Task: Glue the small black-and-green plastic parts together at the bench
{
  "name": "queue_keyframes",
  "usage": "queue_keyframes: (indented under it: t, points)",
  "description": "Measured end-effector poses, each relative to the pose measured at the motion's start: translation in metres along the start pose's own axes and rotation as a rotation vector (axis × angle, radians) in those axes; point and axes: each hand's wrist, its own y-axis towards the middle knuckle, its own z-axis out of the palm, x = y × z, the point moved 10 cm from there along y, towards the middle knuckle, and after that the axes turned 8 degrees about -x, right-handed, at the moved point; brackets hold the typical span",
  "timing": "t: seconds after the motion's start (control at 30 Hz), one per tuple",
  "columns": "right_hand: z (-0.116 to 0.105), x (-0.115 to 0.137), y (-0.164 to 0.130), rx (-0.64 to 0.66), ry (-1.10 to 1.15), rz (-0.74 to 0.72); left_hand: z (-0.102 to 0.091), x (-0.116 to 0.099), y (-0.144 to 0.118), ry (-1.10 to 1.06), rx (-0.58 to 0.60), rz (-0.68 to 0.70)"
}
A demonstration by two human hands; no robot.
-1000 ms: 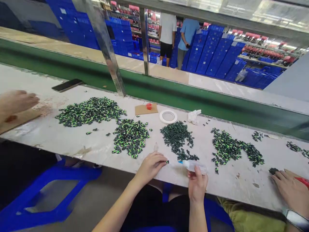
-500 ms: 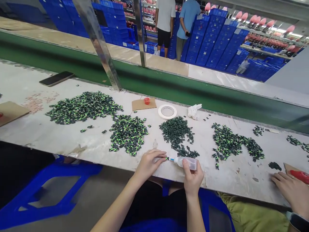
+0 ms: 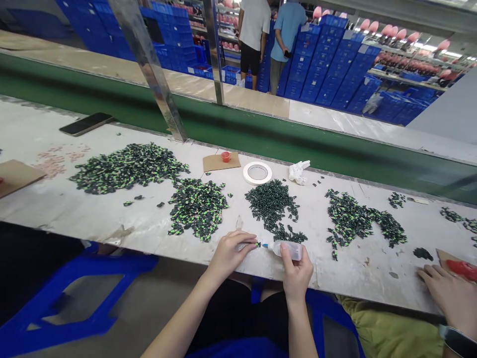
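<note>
Near the table's front edge, my left hand (image 3: 231, 252) pinches a small dark green part (image 3: 258, 244) with a bright green spot at its fingertips. My right hand (image 3: 297, 268) is closed round a clear squeeze bottle (image 3: 289, 249), which lies sideways with its blue tip pointing left. That tip is right beside the small part; whether they touch, I cannot tell. Just behind my hands is a pile of plain dark green pieces (image 3: 271, 203). A pile of dark pieces with bright green spots (image 3: 197, 206) lies behind and left of my left hand.
Farther left spreads a larger green-spotted pile (image 3: 128, 166), with a phone (image 3: 86, 124) behind it. A tape roll (image 3: 257, 173), crumpled tissue (image 3: 298, 172) and red cup on cardboard (image 3: 225, 157) line the back. At right are another spotted pile (image 3: 348, 216) and a co-worker's hand (image 3: 443, 286).
My right hand and the bottle have shifted very slightly left, the tip staying at the small part. My left hand keeps its pinch. The view has moved a little.
</note>
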Motion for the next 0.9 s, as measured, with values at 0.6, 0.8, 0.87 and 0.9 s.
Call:
queue_keyframes:
  t: [0.6,0.8,0.87,0.9]
  points:
    - [0.001,-0.009,0.005,0.042,0.012,0.009,0.000,0.000,0.000,-0.035,-0.007,-0.021]
    - [-0.002,-0.016,0.009,0.024,0.061,0.032,0.001,0.000,0.001,-0.034,0.004,-0.014]
    - [-0.008,-0.014,0.009,-0.037,0.121,0.031,0.002,0.000,0.002,-0.034,0.003,-0.014]
    - [-0.011,-0.012,0.009,-0.064,0.149,0.026,0.001,0.000,0.002,-0.034,0.002,-0.011]
